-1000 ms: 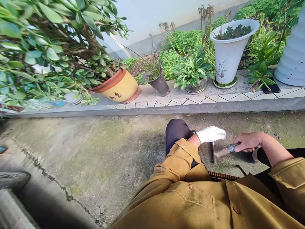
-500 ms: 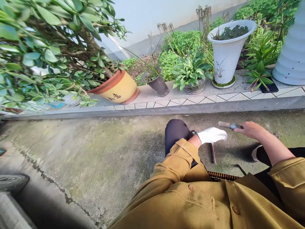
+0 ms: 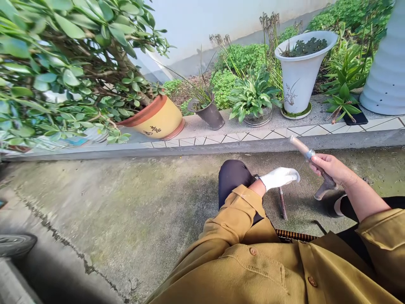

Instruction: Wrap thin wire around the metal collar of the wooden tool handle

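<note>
- Head view, wooden piece (image 3: 299,147): one, pale and straight at one end, darker and bent into a foot at the other. Held aloft and slanted over the concrete ground (image 3: 152,202), straight end toward the ledge (image 3: 237,137), bent end near the dark shoe (image 3: 336,206).
- Head view, wire binding (image 3: 310,154): one, grey, wound around the piece just beyond the fingers; a fine strand appears to run toward the glove.
- Head view, right hand (image 3: 330,166): bare; grip closed on the wooden piece about its middle, thumb along the upper side.
- Head view, left hand (image 3: 281,177): in a white glove (image 3: 271,179), over the upper end of a rod; grip cannot be told, fingers folded out of sight.
- Head view, dark rod (image 3: 282,204): one, slim, reddish-brown, projecting below the glove toward the ground; upper end hidden.
- Handling, wooden piece: judged stiff, fairly light and hard to break; the smooth pale end may slip somewhat, the bent end looks rougher. Best held around the shaft beside the binding, where the turns give purchase and the bend acts as a stop.
- Handling, wire: judged thin and springy, liable to kink or loosen; keep fingers clear of the strand.
- Handling, rod: judged rigid, narrow, easily rolled; best taken around its shaft, below the glove.
</note>
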The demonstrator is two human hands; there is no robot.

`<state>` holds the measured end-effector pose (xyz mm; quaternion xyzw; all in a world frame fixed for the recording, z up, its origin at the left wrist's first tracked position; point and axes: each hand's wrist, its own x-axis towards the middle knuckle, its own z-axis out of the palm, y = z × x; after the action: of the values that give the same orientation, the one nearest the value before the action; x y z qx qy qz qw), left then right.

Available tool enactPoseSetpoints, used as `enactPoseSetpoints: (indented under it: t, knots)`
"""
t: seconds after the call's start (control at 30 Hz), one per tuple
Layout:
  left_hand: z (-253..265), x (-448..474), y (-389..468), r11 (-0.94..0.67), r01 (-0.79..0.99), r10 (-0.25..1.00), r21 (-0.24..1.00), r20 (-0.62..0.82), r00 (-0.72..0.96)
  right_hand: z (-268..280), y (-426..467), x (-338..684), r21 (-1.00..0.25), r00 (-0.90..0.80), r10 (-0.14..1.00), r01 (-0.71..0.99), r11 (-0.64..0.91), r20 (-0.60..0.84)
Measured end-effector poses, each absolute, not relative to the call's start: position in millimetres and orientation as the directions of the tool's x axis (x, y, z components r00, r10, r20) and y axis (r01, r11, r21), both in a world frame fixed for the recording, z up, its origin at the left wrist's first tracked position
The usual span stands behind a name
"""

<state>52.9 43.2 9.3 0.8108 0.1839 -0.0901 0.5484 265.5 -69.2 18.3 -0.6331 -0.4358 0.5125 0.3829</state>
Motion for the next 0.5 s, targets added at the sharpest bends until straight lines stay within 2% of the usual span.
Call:
enactPoseSetpoints:
  t: [0.07, 0.13, 0.2, 0.27, 0.3, 0.37, 0.43, 0.5]
  knots:
    - [4.4, 53.8, 44.3, -0.370, 0.382, 0.169, 0.847, -0.343, 0.924, 9.0, -64.1, 271.5, -0.837, 0.268, 0.895, 0.332, -0.434, -0.358]
    - [-0.3, 53.2, 48.0, -0.401, 0.364, 0.157, 0.841, -0.328, 0.932, 0.3, -60.4, 276.2, -0.619, 0.360, 0.848, 0.580, -0.530, -0.388]
    - [-3.7, 51.2, 53.5, -0.502, 0.342, 0.162, 0.795, -0.302, 0.940, -5.5, -58.8, 277.9, -0.401, 0.378, 0.833, 0.746, -0.532, -0.403]
    - [-5.1, 49.2, 58.4, -0.632, 0.327, 0.178, 0.703, -0.279, 0.944, -7.1, -60.0, 275.3, -0.309, 0.312, 0.832, 0.822, -0.479, -0.459]
    - [-4.9, 48.6, 60.0, -0.661, 0.326, 0.186, 0.676, -0.273, 0.944, -6.3, -61.5, 272.3, -0.308, 0.245, 0.825, 0.843, -0.441, -0.508]
    - [-3.3, 48.2, 60.6, -0.611, 0.341, 0.202, 0.714, -0.275, 0.940, -1.1, -66.2, 264.0, -0.391, 0.043, 0.779, 0.847, -0.360, -0.626]
    - [-0.7, 49.0, 58.7, -0.492, 0.350, 0.212, 0.797, -0.280, 0.936, 8.3, -71.8, 255.7, -0.559, -0.224, 0.675, 0.762, -0.328, -0.702]
    - [1.9, 50.3, 56.1, -0.410, 0.352, 0.225, 0.841, -0.281, 0.933, 19.6, -76.6, 251.8, -0.739, -0.438, 0.630, 0.574, -0.353, -0.641]
